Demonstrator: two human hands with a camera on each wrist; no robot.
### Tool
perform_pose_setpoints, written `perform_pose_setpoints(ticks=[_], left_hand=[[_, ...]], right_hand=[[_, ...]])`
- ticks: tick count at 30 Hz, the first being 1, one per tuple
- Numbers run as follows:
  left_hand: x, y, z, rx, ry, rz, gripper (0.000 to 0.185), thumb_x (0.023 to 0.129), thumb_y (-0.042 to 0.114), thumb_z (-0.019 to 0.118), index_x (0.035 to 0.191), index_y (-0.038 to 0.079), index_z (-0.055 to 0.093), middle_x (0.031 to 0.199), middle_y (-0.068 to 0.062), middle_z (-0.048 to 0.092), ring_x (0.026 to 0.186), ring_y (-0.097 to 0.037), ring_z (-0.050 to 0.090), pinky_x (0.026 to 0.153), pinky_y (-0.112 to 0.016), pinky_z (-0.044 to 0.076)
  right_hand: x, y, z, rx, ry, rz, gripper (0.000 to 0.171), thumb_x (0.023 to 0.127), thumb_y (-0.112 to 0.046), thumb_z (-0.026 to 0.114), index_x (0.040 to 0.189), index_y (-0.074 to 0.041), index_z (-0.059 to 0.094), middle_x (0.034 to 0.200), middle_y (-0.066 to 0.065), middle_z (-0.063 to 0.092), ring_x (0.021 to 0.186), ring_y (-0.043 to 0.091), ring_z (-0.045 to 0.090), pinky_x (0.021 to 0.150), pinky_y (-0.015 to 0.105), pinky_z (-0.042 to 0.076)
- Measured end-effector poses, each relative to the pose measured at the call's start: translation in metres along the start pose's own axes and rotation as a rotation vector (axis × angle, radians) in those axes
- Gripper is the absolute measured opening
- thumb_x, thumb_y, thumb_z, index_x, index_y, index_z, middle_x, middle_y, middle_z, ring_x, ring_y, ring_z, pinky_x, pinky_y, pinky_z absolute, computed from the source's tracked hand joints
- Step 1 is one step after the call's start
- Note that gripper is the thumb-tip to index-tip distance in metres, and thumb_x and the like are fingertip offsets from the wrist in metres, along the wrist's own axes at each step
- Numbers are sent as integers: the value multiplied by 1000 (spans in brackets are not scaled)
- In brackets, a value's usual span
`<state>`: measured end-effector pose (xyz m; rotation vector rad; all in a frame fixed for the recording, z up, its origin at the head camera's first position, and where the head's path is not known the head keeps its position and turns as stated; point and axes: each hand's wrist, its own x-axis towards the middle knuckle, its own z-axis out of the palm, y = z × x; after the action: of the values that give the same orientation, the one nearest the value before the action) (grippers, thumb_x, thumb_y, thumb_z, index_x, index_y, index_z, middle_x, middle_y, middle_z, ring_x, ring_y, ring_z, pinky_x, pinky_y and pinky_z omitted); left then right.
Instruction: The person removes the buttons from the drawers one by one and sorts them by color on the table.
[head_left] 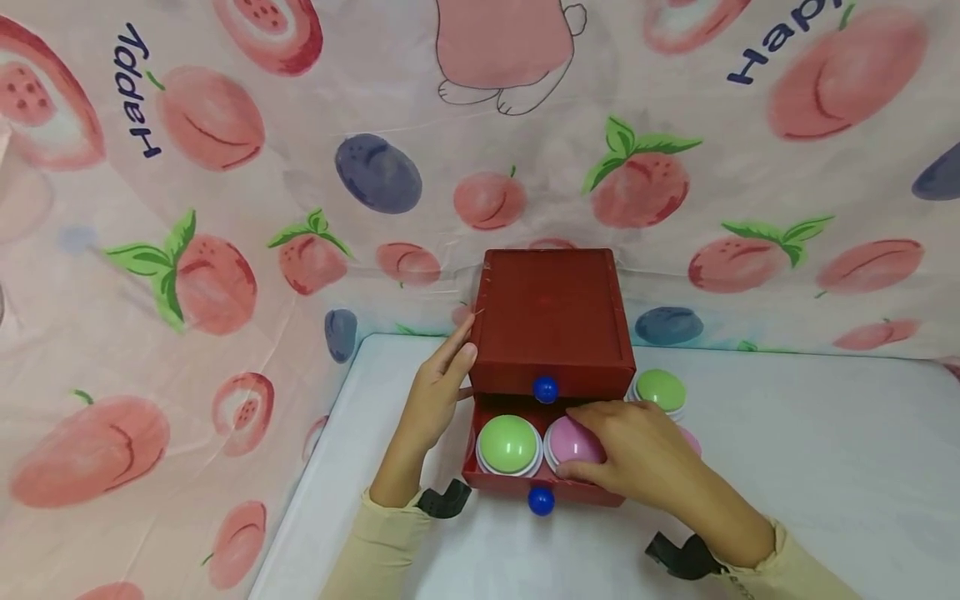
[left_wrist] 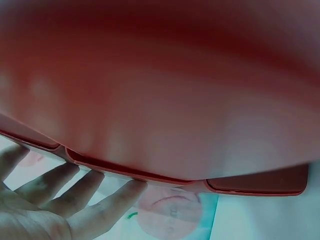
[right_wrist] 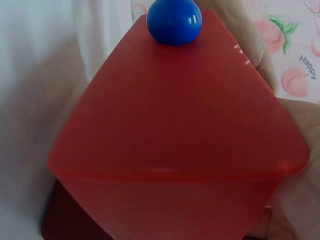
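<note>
The right hand (head_left: 637, 454) curls its fingers over a pink dome (head_left: 570, 440) lying in the open lower drawer (head_left: 517, 486) beside a green dome (head_left: 507, 444). The left hand (head_left: 435, 396) presses straight fingers against the red box (head_left: 551, 321) on the white surface (head_left: 825, 467).

2 forearms in pale yellow sleeves extended forward, a black strap worn at each wrist, left hand (head_left: 433, 398) raised with fingers (left_wrist: 107, 207) straight and held together, palm turned inward, right hand (head_left: 633, 454) laid palm down, fingers curled downward
</note>
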<state>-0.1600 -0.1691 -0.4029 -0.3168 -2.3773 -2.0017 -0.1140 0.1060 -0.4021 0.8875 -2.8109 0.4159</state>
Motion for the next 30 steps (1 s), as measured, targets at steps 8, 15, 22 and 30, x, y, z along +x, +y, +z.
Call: perform_pose_setpoints(ticks=[8,15,22,30], left_hand=[[0,1,-1,2,6,-1,51,108,42,48,158,36,38,163,6,38,144,-27,46,94,-56,58],[-1,1,1,1,1,1,51,108,42,48,158,37,38,163,7,38,144,-26,47,94,-56,58],[-1,2,2,10,3,5,51,108,41,48,158,37,37,164,5,37,144,-28,47,94,-56,58],[0,1,1,10,1,-1,51,108,43,48,158,38,38,163,6,38,143,-27,48,94,-55,58]], right_hand=[[2,0,2,20,-49,28,68,69,-56,89,118,-11,75,111,5,76,101,24,72,83,44,61],[2,-2,3,41,-93,100,71,66,-47,94,122,-10,74,113,7,75,103,27,71,86,47,61],[3,-1,5,31,-52,90,68,63,-44,96,116,-9,75,105,5,76,92,23,71,81,44,62],[5,0,7,-19,5,20,62,60,-43,98,109,-12,75,99,1,76,91,21,71,85,51,58]])
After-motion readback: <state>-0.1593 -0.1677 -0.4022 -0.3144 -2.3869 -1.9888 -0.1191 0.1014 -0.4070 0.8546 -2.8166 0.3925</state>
